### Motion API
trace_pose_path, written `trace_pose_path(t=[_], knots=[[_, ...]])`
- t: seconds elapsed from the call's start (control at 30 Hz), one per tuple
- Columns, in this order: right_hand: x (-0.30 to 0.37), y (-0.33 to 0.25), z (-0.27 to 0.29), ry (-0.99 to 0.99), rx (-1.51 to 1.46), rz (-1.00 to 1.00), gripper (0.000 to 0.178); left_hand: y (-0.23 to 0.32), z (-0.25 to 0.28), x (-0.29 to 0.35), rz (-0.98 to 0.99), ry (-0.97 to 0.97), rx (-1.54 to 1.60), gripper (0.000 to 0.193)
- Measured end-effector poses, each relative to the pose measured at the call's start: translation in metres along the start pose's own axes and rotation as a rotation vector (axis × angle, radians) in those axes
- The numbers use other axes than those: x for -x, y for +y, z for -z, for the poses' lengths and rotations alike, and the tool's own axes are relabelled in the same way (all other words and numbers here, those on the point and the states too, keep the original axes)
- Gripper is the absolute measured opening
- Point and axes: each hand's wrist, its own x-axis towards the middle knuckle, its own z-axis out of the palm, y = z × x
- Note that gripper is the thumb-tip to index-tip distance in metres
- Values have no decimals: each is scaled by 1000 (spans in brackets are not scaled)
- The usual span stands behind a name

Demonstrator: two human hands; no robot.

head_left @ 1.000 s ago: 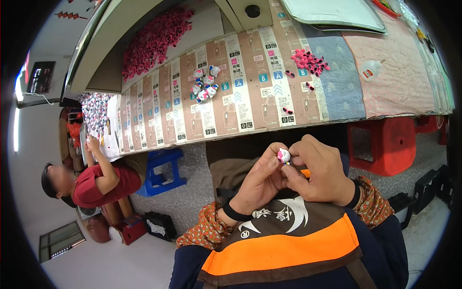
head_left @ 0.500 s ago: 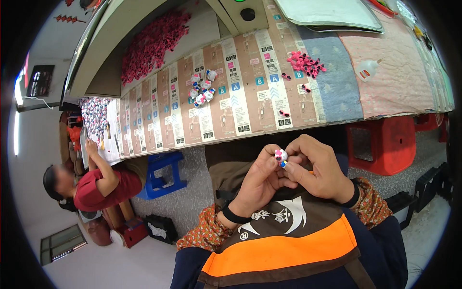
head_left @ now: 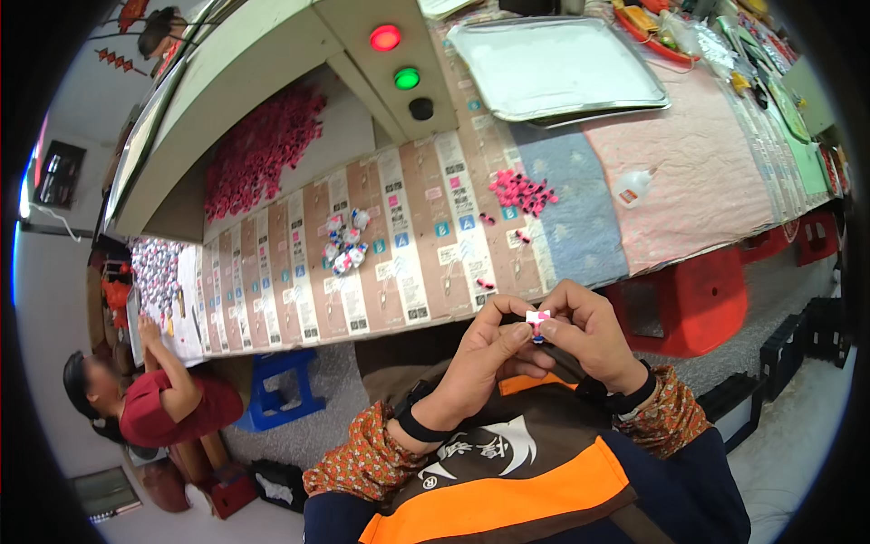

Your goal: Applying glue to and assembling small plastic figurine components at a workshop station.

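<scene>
My left hand (head_left: 478, 355) and my right hand (head_left: 587, 334) meet above my lap, fingertips pinching one small white and pink piece (head_left: 537, 318) between them. The hands hover just in front of the table edge (head_left: 399, 328). On the table beyond lie a cluster of small pink pieces (head_left: 522, 191) on a blue cloth and a little pile of white and pink assembled pieces (head_left: 345, 241). A few stray pink pieces (head_left: 486, 284) lie near the edge.
A large heap of pink parts (head_left: 260, 150) lies under a machine housing with red, green and black buttons (head_left: 396, 56). A metal tray (head_left: 555, 68) sits at the back. Another person in a red shirt (head_left: 168, 403) works at the left. Red stool (head_left: 693, 299) and blue stool (head_left: 276, 392) stand below.
My view has tilted, so the table and hands sit lower in the picture. Both hands stay pinched on the small piece, fingers shifting slightly.
</scene>
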Motion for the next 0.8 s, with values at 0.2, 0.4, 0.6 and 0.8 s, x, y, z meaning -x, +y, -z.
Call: trace_pose_path(t=[0.2,0.4,0.6,0.8], knots=[[-9,-49,77,357,-154,141,7,18,-8,-16,-28,14,-257,35],[-81,-121,194,661,372,285,13,38,6,-23,-97,133,-384,24],[-176,-143,244,511,527,73,18,48,-2,-29,-140,233,-424,23],[-240,-130,293,406,876,148,28,92,-35,-68,-81,268,-264,34]])
